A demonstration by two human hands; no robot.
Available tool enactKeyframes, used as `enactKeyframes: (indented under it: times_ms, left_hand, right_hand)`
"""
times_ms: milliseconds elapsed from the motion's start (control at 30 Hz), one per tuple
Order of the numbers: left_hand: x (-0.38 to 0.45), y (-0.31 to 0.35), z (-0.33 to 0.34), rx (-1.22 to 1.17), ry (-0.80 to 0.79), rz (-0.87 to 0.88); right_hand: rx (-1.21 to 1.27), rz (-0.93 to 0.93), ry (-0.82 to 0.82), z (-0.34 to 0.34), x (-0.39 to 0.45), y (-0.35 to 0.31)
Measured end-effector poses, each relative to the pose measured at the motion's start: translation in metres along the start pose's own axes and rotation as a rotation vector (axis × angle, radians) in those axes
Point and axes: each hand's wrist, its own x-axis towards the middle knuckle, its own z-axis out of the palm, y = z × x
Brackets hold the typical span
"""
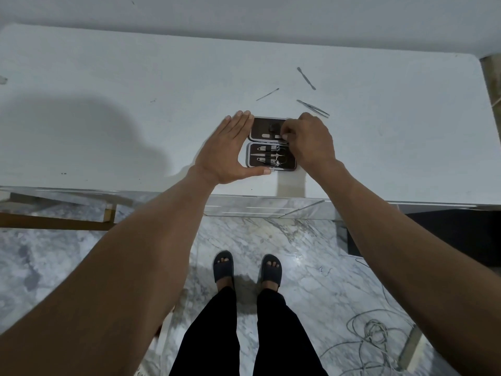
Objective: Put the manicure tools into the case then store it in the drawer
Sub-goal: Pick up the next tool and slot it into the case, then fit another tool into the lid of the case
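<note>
Fingers of the right hand [309,139] pinch a tool into the open case [267,143] near the counter's front edge; the left hand [227,150], flat, steadies it. Three tools [313,108] remain out.

The brown case [271,143] lies open near the table's front edge, several tools strapped inside. Tweezers [313,108], a pusher [306,78] and a thin pick [267,94] lie loose behind it.
</note>
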Motion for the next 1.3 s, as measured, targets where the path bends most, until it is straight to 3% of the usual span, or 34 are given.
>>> enactKeyframes:
  times_ms: [467, 700, 867, 1300]
  left_hand:
    - [0.000, 0.002, -0.001, -0.012, -0.015, -0.007]
    - [0.001, 0.001, -0.001, -0.015, 0.008, 0.002]
    - [0.001, 0.001, -0.001, -0.024, 0.017, 0.000]
    - [0.003, -0.001, -0.001, -0.021, -0.007, -0.012]
  right_hand:
    - [0.067, 0.017, -0.017, -0.003, 0.006, -0.006]
    - [0.166, 0.185, 0.153, -0.013, 0.026, 0.003]
    - [0.107, 0.293, 0.243, -0.012, 0.042, 0.023]
    - [-0.018, 0.304, 0.233, -0.002, 0.045, 0.036]
